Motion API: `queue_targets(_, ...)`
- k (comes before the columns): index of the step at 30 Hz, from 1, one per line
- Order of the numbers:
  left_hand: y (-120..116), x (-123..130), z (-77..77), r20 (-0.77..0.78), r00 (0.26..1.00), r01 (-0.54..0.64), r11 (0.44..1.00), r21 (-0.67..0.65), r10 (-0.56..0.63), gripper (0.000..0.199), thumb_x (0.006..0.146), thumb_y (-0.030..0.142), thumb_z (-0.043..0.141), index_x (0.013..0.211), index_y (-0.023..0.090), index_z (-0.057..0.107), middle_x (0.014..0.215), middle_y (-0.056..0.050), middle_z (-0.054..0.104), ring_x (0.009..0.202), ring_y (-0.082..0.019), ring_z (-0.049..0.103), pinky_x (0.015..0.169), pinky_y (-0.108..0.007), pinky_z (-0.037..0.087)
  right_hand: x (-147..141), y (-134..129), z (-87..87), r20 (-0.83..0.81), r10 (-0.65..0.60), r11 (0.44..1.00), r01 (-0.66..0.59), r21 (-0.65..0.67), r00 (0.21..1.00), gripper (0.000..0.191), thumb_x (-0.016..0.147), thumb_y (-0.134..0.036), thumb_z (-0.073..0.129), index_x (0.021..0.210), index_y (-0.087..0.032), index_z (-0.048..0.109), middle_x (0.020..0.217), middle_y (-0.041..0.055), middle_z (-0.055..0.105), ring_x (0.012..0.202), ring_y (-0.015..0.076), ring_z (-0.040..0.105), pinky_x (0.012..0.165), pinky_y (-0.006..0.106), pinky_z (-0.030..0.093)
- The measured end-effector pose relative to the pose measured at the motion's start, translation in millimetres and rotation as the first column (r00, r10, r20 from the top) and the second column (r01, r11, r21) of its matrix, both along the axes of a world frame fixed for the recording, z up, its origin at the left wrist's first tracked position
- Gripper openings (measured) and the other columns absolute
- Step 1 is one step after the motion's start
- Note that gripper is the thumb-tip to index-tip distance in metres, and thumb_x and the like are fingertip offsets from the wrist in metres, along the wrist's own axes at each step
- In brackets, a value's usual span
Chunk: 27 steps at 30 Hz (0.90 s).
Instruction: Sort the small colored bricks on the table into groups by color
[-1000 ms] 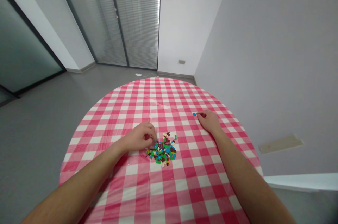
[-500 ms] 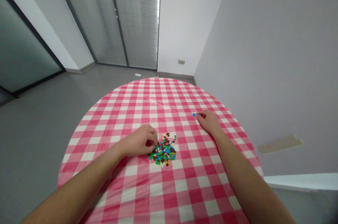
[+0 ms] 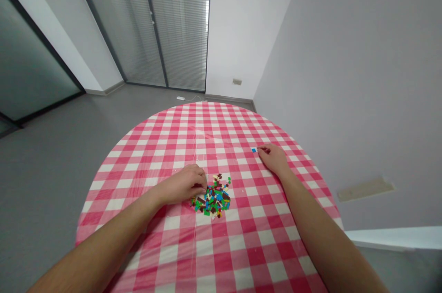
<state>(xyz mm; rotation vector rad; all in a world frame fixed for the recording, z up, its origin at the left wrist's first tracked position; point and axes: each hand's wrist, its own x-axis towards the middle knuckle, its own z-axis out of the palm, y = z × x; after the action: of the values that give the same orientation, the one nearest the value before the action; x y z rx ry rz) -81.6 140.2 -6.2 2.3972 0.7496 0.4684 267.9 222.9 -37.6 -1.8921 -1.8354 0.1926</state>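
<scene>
Glass partition: a dark glass partition (image 3: pixel 31 49) stands at the far left of my view, above the grey floor (image 3: pixel 41 201).

Door: a glass door with slatted blinds (image 3: pixel 179 21) stands beyond the table, well away from my hands.

Left hand: my left hand (image 3: pixel 182 185) is curled, its fingers bunched with the tips down at the left edge of the heap. They hide what lies beneath, so I cannot tell whether I am pinching a piece. The hand seems placed there to work at the heap from the side.

Table: the round table (image 3: pixel 193 122) wears a red and white gingham cloth, which gives my hands a flat place to rest.

Heap: small plastic bricks (image 3: pixel 212 198) lie in one low, loose heap on the cloth, close to me. They are green, blue, brown, cream and red. Lying so shallow, they look easy to reach.

Blue brick: a blue brick (image 3: pixel 254 150) lies on its own, well apart from the heap, just beside my right fingertips.

Right hand: my right hand (image 3: pixel 274 159) rests on the cloth, loosely open and closed on nothing I can see, as if kept there beside the blue brick.

Wall: a plain grey wall (image 3: pixel 348 90) fills the right side.
</scene>
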Motion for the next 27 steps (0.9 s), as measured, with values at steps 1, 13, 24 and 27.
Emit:
queue_targets(1,0.5,-0.4,-0.7,0.023,1.000,-0.012,1.000,-0.009,0.012,0.015,0.088,0.022,0.058,0.075,0.021,0.067,0.081,-0.004,0.068,0.080,-0.018,0.059,0.080,-0.031,0.042,-0.3,0.5,0.7,-0.009,-0.011,1.000,0.011,-0.018,1.000,0.026,0.083,-0.035,0.057,0.096,-0.020,0.074,0.097,0.0068,0.072,0.083,0.0195,0.065,0.074,0.028,0.048)
queue_targets(13,1.0,-3.6,-1.9,0.153,0.930,-0.273,0.904,-0.329,0.336,0.013,0.085,0.023,0.056,0.083,0.018,0.068,0.086,-0.004,0.072,0.080,-0.017,0.065,0.075,-0.029,0.049,-6.7,-2.1,24.7,-0.043,-0.004,0.984,-0.004,-0.180,0.999,0.024,0.081,-0.030,0.060,0.098,-0.020,0.074,0.096,0.0079,0.074,0.085,0.0222,0.067,0.073,0.031,0.049)
queue_targets(24,-0.1,2.4,-13.7,0.241,0.878,-0.305,0.872,-0.382,0.413,0.011,0.078,0.026,0.067,0.080,0.016,0.066,0.080,-0.004,0.069,0.074,-0.015,0.063,0.071,-0.027,0.050,-102.8,-89.5,55.4,-0.188,0.597,0.802,-0.588,0.110,0.780,0.013,0.086,-0.021,0.058,0.090,-0.018,0.071,0.082,0.0048,0.071,0.072,0.0147,0.063,0.064,0.025,0.048)
queue_targets(27,-3.2,7.1,-12.8,0.262,0.868,-0.311,0.873,-0.375,0.421,0.014,0.076,0.028,0.070,0.076,0.015,0.064,0.077,-0.003,0.067,0.072,-0.014,0.061,0.069,-0.026,0.049,-121.2,-102.3,46.9,-0.129,0.707,0.706,-0.680,0.201,0.696,0.013,0.089,-0.026,0.059,0.087,-0.019,0.070,0.079,0.0045,0.071,0.074,0.0158,0.063,0.068,0.027,0.047)
